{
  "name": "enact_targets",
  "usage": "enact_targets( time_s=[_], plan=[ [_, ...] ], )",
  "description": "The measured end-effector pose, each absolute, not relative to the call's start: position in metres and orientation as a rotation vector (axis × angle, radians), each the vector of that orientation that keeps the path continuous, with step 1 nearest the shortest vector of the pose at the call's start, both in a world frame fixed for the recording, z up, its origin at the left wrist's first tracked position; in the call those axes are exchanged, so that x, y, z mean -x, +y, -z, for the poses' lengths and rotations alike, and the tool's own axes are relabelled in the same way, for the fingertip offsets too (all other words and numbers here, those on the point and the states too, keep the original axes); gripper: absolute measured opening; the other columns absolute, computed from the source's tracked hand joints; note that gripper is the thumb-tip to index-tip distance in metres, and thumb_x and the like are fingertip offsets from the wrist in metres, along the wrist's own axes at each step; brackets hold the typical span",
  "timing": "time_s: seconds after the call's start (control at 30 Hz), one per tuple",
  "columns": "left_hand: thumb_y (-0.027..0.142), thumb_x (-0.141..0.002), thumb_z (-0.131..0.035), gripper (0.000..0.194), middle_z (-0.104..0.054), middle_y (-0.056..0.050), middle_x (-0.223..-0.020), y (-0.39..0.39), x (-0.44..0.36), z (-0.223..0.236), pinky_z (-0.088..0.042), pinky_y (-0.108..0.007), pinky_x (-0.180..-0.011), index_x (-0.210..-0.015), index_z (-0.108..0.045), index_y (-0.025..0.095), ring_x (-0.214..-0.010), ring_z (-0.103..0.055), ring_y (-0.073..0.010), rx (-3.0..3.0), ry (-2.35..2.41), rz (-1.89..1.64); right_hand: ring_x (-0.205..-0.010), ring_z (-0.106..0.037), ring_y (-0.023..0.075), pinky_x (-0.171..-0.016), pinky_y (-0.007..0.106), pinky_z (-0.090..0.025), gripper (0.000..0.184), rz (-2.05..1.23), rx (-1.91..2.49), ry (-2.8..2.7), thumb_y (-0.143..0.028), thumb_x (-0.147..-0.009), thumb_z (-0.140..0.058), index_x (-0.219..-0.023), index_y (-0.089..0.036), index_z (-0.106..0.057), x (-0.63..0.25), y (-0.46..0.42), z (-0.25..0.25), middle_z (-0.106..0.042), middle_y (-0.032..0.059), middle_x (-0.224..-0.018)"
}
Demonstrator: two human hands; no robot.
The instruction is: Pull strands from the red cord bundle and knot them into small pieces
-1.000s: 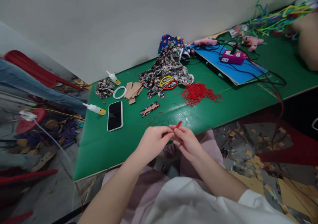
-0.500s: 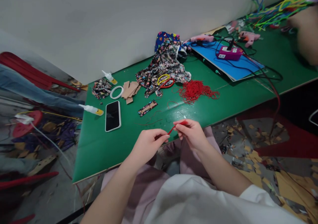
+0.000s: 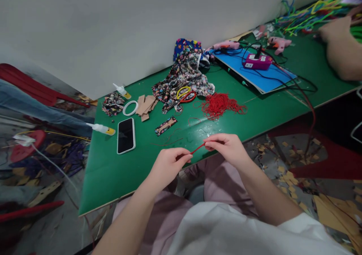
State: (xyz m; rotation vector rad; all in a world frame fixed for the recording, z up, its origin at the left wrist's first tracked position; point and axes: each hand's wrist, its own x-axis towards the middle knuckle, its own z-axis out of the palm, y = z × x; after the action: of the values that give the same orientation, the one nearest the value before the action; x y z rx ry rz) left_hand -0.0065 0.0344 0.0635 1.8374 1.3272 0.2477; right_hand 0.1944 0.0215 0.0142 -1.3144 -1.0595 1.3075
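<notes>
A short piece of red cord (image 3: 198, 148) is stretched between my two hands, just above the near edge of the green table (image 3: 113, 172). My left hand (image 3: 166, 166) pinches its lower end and my right hand (image 3: 227, 149) pinches the upper end. Farther back on the table lies a loose heap of red cord (image 3: 219, 105). To the left of the heap, scissors with red and yellow handles (image 3: 185, 94) rest on a flowered cloth (image 3: 183, 77).
A phone (image 3: 126, 135), a white ring (image 3: 130, 108), cardboard pieces (image 3: 145, 105), a cloth-covered strip (image 3: 166, 125) and two glue bottles (image 3: 102, 128) lie at left. Glue guns and a power strip (image 3: 257, 62) sit on a blue sheet. Another person's arm (image 3: 341, 47) is at far right.
My hands have drawn apart, so the red cord is now pulled out straight between them. The view has shifted slightly.
</notes>
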Motion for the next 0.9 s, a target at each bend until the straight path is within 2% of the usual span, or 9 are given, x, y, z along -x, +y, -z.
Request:
enact_targets(
  time_s=[0.2, 0.27, 0.63, 0.8, 0.9],
  plan=[
    [0.034, -0.084, -0.052, 0.024, -0.071, 0.001, -0.072, 0.046, -0.012, -0.054, -0.04, -0.02, -0.057, -0.08, -0.071, 0.02, -0.059, -0.058, -0.0114, -1.856, 1.253, -0.25, -0.075, -0.07, 0.016, -0.071, 0.026, -0.055, 0.01, -0.824, 1.389, -1.505, -0.02, -0.074, -0.067, -0.079, -0.025, -0.075, -0.222, 0.02, -0.027, -0.075, 0.0, -0.081],
    [0.034, -0.084, -0.053, 0.023, -0.071, 0.002, -0.073, 0.05, -0.02, -0.052, -0.04, -0.02, -0.058, -0.08, -0.071, 0.02, -0.062, -0.058, -0.0113, -1.857, 1.203, -0.27, -0.075, -0.07, 0.0152, -0.07, 0.024, -0.056, 0.011, -0.739, 1.371, -1.559, -0.019, -0.075, -0.066, -0.081, -0.025, -0.074, -0.232, 0.02, -0.032, -0.075, -0.0006, -0.081],
    [0.034, -0.082, -0.055, 0.022, -0.071, -0.001, -0.077, 0.08, -0.053, -0.029, -0.04, -0.021, -0.061, -0.083, -0.071, 0.018, -0.067, -0.058, -0.0122, -1.823, 1.027, -0.304, -0.074, -0.071, 0.0144, -0.071, 0.022, -0.057, 0.012, -0.522, 1.334, -1.817, -0.019, -0.078, -0.064, -0.083, -0.024, -0.074, -0.279, 0.026, -0.048, -0.075, -0.0014, -0.083],
    [0.041, -0.081, -0.056, 0.026, -0.069, -0.002, -0.083, 0.111, -0.061, -0.018, -0.04, -0.023, -0.064, -0.086, -0.07, 0.02, -0.072, -0.058, -0.0137, -2.028, 1.061, -0.307, -0.076, -0.071, 0.0152, -0.072, 0.024, -0.058, 0.013, -0.469, 1.414, -1.819, -0.021, -0.08, -0.062, -0.085, -0.026, -0.073, -0.301, 0.029, -0.039, -0.075, -0.0019, -0.085],
    [0.051, -0.081, -0.053, 0.036, -0.067, -0.004, -0.086, 0.126, -0.082, -0.013, -0.04, -0.026, -0.066, -0.092, -0.068, 0.021, -0.075, -0.058, -0.0161, -2.234, 1.258, -0.33, -0.075, -0.071, 0.0156, -0.072, 0.025, -0.058, 0.012, -0.482, 1.477, -1.782, -0.022, -0.08, -0.063, -0.084, -0.026, -0.073, -0.308, 0.031, -0.032, -0.075, -0.0016, -0.084]
  ],
)
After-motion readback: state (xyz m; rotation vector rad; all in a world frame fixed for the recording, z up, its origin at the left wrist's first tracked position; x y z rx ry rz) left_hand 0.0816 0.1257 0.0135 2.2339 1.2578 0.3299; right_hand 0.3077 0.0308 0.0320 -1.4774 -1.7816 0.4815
